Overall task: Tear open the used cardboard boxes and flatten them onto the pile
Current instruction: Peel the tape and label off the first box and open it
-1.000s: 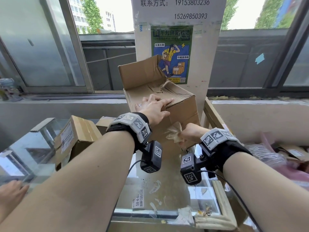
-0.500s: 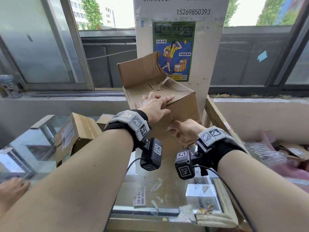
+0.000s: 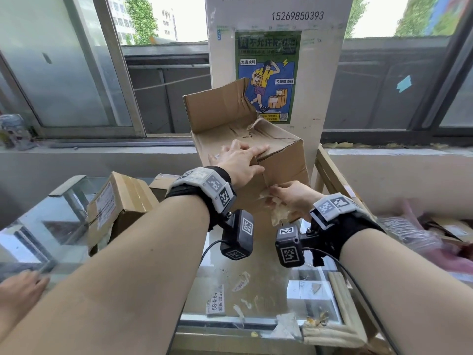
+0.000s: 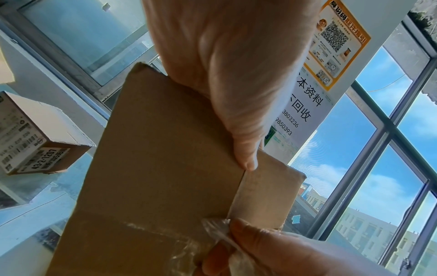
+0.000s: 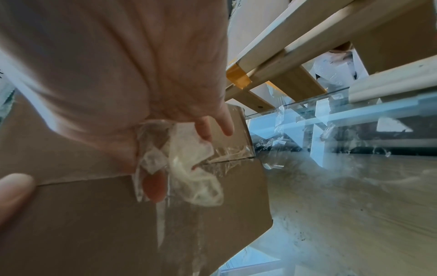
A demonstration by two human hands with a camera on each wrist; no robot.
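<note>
A brown cardboard box (image 3: 279, 165) stands on the glass counter (image 3: 258, 275), with one top flap raised at the back. My left hand (image 3: 239, 162) lies on its top with straight, spread fingers. The left thumb (image 4: 246, 162) presses the front face (image 4: 153, 168) at a seam. My right hand (image 3: 291, 198) is at the box's lower front corner and pinches a crumpled wad of clear tape (image 3: 277, 212). In the right wrist view the tape (image 5: 189, 168) still clings to the box (image 5: 94, 224) along a strip.
A taped box with labels (image 3: 115, 208) lies left on the counter, a smaller one (image 3: 163, 180) behind it. A wooden frame (image 3: 330, 175) stands right of the box, plastic bags and cardboard (image 3: 422, 231) beyond. Another person's hand (image 3: 18, 290) rests lower left. Tape scraps (image 3: 240, 280) litter the glass.
My right hand rose to the box's front seam, then came back down and right with the tape wad. My left hand stayed on top of the box.
</note>
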